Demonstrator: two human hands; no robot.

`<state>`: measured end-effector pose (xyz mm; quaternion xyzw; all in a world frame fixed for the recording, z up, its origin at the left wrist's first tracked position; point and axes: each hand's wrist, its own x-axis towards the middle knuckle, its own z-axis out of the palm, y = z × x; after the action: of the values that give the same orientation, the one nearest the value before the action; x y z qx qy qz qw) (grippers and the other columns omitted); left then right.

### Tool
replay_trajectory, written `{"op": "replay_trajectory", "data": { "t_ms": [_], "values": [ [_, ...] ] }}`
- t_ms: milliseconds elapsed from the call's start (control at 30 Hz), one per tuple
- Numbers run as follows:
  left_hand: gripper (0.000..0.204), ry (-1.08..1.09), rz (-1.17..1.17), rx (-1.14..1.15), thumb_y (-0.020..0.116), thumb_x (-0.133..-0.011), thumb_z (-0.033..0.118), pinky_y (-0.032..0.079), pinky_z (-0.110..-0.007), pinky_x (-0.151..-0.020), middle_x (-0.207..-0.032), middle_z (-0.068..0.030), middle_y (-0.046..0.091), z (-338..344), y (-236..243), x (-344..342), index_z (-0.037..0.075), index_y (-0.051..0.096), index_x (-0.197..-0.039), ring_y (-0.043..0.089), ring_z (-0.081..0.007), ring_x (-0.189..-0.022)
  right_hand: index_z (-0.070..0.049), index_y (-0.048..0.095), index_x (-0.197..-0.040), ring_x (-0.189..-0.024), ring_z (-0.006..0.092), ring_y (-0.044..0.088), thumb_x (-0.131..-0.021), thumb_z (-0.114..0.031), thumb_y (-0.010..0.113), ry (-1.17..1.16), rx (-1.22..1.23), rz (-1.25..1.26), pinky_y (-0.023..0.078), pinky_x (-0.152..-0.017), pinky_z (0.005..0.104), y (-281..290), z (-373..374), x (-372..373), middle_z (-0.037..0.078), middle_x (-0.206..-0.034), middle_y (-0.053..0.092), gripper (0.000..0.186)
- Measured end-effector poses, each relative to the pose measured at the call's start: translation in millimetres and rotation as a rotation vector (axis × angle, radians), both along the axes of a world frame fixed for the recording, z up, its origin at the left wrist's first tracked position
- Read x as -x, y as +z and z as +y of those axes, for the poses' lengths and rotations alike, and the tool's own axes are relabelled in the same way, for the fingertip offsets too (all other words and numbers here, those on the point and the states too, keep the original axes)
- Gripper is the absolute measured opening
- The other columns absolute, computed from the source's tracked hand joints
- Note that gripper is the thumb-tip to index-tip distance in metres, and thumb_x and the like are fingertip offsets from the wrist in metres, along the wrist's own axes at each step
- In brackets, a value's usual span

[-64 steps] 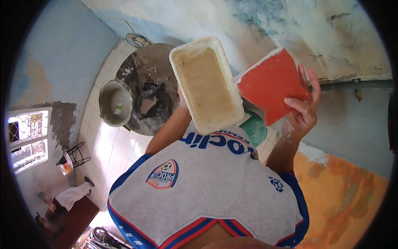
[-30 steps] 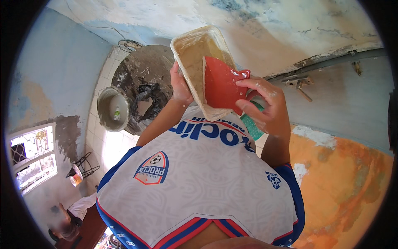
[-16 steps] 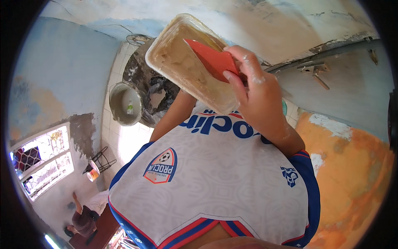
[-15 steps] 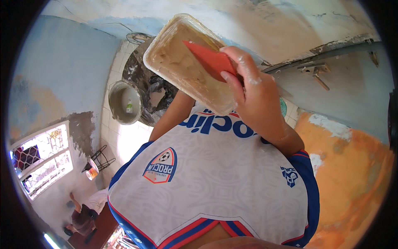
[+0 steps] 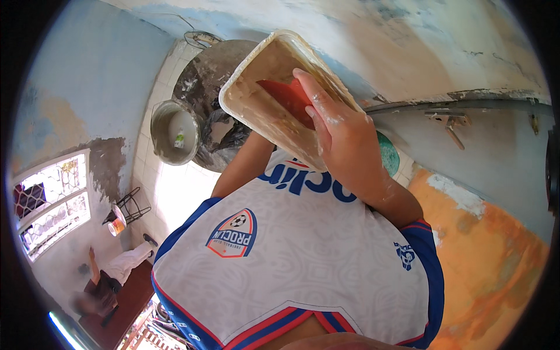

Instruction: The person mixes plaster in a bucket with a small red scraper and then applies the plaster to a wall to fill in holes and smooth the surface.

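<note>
Our right hand (image 5: 344, 140) has its grip clenched on a red scraper (image 5: 286, 96) inside the tray (image 5: 256, 111); left grip hidden beneath.

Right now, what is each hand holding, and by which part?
The right hand grips a red scraper by its upper edge, blade down inside the cream tub. The left hand is hidden behind the tub, apparently supporting it from beneath.

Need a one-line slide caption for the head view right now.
Right hand presses a red scraper into a putty-smeared rectangular tub held up from below, metal bucket on the floor beneath.
</note>
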<state>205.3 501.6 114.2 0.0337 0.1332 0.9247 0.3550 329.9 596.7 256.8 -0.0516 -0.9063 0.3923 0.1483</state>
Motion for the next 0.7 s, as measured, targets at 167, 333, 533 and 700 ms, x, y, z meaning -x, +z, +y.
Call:
{"op": "replay_trajectory", "data": {
  "t_ms": [167,333,533,700],
  "values": [
    [0.056,0.008,0.031,0.018,0.052,-0.099,0.05,0.049,-0.049,-0.101,-0.13,-0.012,0.056,-3.2,-1.2,3.5,0.012,0.047,-0.14,0.056,-0.0315,-0.12,-0.006,0.052,-0.141,-0.098,0.0445,0.065,-0.091,0.005,0.057,-0.013,-0.016,0.032,0.053,-0.085,0.0433,-2.9,-2.7,1.7,0.027,-0.112,0.066,0.051],
    [0.058,0.007,0.044,0.025,0.048,-0.099,0.052,0.048,-0.049,-0.102,-0.133,-0.0121,0.054,-5.6,-2.0,3.6,0.012,0.046,-0.141,0.055,-0.0313,-0.122,-0.005,0.051,-0.142,-0.097,0.043,0.066,-0.091,0.007,0.056,-0.009,-0.004,0.019,0.053,-0.085,0.0434,-4.4,-4.9,0.8,0.027,-0.11,0.066,0.052],
    [0.062,-0.008,0.05,0.028,0.043,-0.099,0.055,0.047,-0.048,-0.104,-0.135,-0.0122,0.053,-0.7,-6.3,4.9,0.012,0.045,-0.142,0.054,-0.0312,-0.124,-0.006,0.051,-0.142,-0.097,0.0393,0.068,-0.091,0.006,0.056,-0.05,-0.044,-0.03,0.054,-0.085,0.042,-7.7,-7.2,2.7,0.025,-0.111,0.067,0.053],
    [0.065,-0.025,0.059,0.031,0.04,-0.099,0.058,0.046,-0.048,-0.105,-0.137,-0.0123,0.052,4.6,-8.5,7.6,0.012,0.044,-0.143,0.053,-0.031,-0.125,-0.007,0.051,-0.143,-0.097,0.0399,0.067,-0.091,0.006,0.056,-0.096,-0.051,0.038,0.054,-0.085,0.0418,-16.0,-8.0,9.0,0.024,-0.11,0.067,0.054]
  ]
}}
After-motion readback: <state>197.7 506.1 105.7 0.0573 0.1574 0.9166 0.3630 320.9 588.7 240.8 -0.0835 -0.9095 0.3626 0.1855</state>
